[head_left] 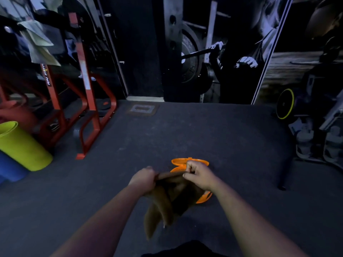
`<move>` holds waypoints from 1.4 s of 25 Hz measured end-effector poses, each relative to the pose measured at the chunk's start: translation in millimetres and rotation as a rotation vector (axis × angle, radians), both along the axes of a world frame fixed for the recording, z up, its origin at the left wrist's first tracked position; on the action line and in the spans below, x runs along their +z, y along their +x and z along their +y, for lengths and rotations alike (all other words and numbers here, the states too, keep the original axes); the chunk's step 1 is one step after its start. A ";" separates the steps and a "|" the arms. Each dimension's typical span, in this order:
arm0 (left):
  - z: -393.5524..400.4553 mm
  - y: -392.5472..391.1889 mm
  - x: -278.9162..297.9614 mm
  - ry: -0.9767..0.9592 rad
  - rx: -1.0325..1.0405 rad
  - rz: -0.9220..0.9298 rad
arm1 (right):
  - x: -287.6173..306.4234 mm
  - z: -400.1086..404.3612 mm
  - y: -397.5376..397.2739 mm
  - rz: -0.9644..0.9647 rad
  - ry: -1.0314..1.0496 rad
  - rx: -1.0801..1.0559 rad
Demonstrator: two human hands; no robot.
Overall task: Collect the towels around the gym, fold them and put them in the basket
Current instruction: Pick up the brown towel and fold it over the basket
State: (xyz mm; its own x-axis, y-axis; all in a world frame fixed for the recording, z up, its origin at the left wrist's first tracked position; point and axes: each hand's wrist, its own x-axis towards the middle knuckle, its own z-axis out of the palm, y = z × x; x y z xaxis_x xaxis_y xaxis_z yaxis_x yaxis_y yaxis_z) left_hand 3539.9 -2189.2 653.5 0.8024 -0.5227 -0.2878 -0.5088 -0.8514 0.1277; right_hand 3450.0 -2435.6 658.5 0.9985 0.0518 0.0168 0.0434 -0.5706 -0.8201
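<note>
Head view: both hands, left (143, 178) and right (197, 175), pinch a brown towel (167, 197) above the orange basket (185, 161); folding seems unfinished. Another towel (38, 43) hangs on the rack (83, 71), uncollected.

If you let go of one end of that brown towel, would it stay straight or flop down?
Probably flop. The brown towel already sags in loose folds between the left hand and right hand gripping its top edge, so it looks soft, not stiff. It also seems light, since pinching fingers alone hold it up above the orange basket.

Dim gym, dark rubber floor (167, 130), orange rack (83, 71) at left
</note>
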 end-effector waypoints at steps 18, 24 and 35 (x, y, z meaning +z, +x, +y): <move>104.5 76.7 -50.1 -0.326 0.306 0.035 | 50.2 -69.1 6.8 0.100 -0.234 -0.755; 106.2 81.0 -52.0 -0.908 0.559 0.131 | 40.8 -63.9 -1.8 0.132 0.127 -0.702; -52.0 55.2 -15.3 -0.513 -0.342 0.157 | 90.0 2.7 33.9 0.057 -0.085 0.081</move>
State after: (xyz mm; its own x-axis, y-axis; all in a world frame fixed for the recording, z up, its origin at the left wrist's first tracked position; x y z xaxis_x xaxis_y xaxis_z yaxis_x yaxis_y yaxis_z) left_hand 3595.1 -2241.2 638.1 0.5342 -0.8447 -0.0335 -0.6833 -0.4547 0.5713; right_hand 3483.9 -2432.9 748.5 0.9903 0.1307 -0.0476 0.0467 -0.6346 -0.7714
